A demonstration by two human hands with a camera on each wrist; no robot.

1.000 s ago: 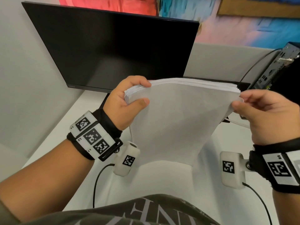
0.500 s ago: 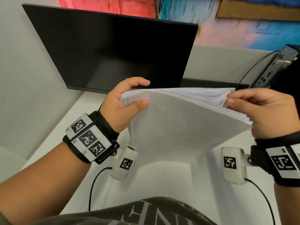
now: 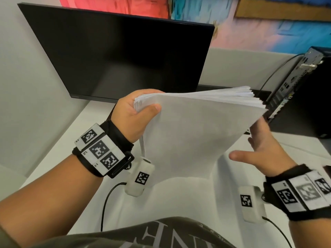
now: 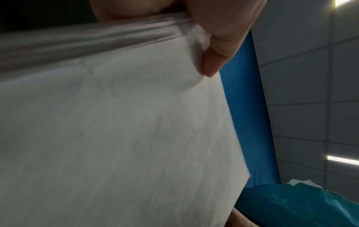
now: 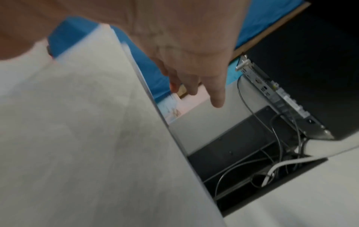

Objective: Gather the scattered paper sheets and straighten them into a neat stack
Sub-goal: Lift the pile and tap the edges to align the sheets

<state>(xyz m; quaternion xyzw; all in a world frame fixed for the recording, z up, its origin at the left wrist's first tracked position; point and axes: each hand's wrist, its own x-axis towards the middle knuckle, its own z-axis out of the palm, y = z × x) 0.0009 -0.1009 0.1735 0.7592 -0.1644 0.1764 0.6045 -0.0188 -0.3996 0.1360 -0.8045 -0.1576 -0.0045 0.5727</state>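
Now, your left hand pinches top left corner of paper stack, thumb on front, fingers behind. Stack held upright above white desk, in front of monitor. Your right hand wide, fingers straight, beside stack's right edge; contact unclear. Computer case far right.

1. On the left wristband, small marks "L1" and "L2" sit beside the black-and-white coded squares.
2. The shirt shows pale capitals, upside down to the camera; "EN" reads, the rest is cut off.
3. The monitor has a bezel logo, too small to read.
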